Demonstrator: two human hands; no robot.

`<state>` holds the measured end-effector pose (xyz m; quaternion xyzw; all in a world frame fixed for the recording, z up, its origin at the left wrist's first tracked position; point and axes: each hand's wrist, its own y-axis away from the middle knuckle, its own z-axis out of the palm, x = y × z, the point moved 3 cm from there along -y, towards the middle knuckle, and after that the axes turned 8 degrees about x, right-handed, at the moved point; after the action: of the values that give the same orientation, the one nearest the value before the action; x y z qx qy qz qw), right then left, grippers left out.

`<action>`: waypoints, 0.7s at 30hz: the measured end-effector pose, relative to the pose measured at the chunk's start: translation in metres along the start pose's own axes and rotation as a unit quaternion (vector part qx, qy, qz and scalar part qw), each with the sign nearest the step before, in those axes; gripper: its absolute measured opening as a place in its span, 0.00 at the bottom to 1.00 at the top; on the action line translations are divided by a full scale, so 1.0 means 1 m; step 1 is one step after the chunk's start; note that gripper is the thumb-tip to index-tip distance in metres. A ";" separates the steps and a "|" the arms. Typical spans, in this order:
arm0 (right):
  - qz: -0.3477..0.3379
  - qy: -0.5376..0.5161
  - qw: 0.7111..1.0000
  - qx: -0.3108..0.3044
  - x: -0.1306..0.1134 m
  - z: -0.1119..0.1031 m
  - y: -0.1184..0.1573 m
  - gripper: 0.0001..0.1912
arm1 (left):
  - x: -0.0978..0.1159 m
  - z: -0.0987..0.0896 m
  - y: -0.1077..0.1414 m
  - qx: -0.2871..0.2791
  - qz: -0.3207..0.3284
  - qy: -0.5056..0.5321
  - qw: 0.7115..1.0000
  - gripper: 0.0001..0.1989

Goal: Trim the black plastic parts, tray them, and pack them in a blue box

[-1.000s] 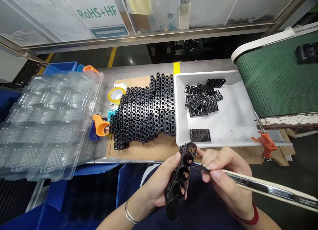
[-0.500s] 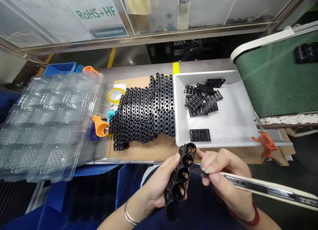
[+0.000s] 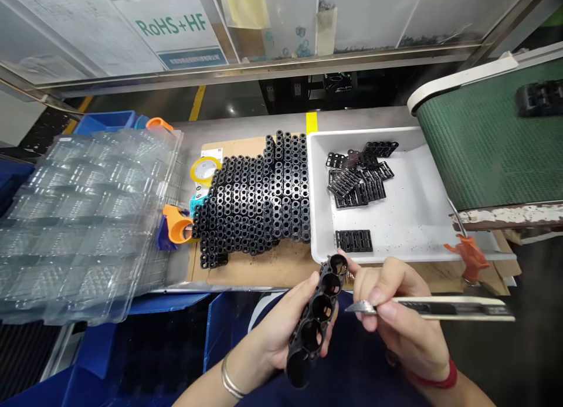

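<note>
My left hand (image 3: 288,322) is closed around a black plastic holder (image 3: 313,335) with a row of several round holes, tilted with its far end near the tray. In my right hand (image 3: 402,316) is a utility knife (image 3: 461,308), gripped near its blade end. The blade (image 3: 361,307) points left toward the holder and looks a little apart from it. My right index fingertip is close to the holder's far end; whether it touches I cannot tell. Many similar black holders (image 3: 250,202) stand stacked in rows on the cardboard (image 3: 255,272).
A white tray (image 3: 413,219) holds several black slotted pieces (image 3: 354,241). Clear plastic trays (image 3: 83,219) are stacked at left. A tape roll (image 3: 205,170) and an orange tape dispenser (image 3: 178,224) stand beside the holders. An orange-handled clamp (image 3: 470,257) and a green conveyor belt (image 3: 492,149) are at right.
The knife has swung to lie nearly level, its blade now plainly visible and turned away from the holder. The holder has tilted slightly in my left hand. On the belt, a black part has shifted left.
</note>
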<state>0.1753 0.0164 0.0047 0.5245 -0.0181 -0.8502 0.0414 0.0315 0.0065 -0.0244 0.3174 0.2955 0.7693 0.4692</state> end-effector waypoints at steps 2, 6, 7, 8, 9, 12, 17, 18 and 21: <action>-0.005 0.004 0.999 -0.041 0.001 0.002 -0.002 0.03 | 0.000 0.002 0.002 -0.018 -0.006 -0.002 1.000 0.23; 0.016 0.017 0.993 -0.112 0.008 0.003 -0.006 0.07 | -0.002 0.003 0.003 -0.006 -0.016 -0.003 1.000 0.24; 0.024 0.010 0.992 -0.120 0.010 0.003 -0.008 0.08 | -0.003 0.002 0.002 -0.006 -0.021 -0.003 1.000 0.26; 0.032 -0.001 0.991 -0.129 0.011 0.002 -0.010 0.09 | -0.004 0.001 0.001 -0.013 -0.029 -0.004 0.999 0.27; 0.039 -0.013 0.989 -0.139 0.012 0.001 -0.012 0.09 | -0.005 0.001 -0.001 -0.026 -0.038 -0.007 0.999 0.29; 0.029 0.007 0.979 -0.199 0.010 0.000 -0.018 0.10 | -0.008 -0.001 -0.004 -0.067 -0.057 -0.029 0.996 0.30; 0.017 0.048 0.981 -0.189 0.009 -0.002 -0.021 0.06 | -0.012 -0.007 -0.006 -0.125 -0.062 -0.037 0.990 0.28; 0.039 0.037 0.985 -0.166 0.012 -0.003 -0.021 0.06 | -0.014 -0.008 -0.007 -0.136 -0.062 -0.028 0.988 0.28; 0.114 -0.003 0.988 -0.105 0.021 -0.006 -0.017 0.07 | -0.016 -0.017 -0.015 -0.101 -0.006 -0.050 0.994 0.29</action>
<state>0.1703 0.0312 -0.0179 0.5093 0.0118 -0.8386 0.1926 0.0321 -0.0050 -0.0492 0.3047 0.1939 0.7753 0.5181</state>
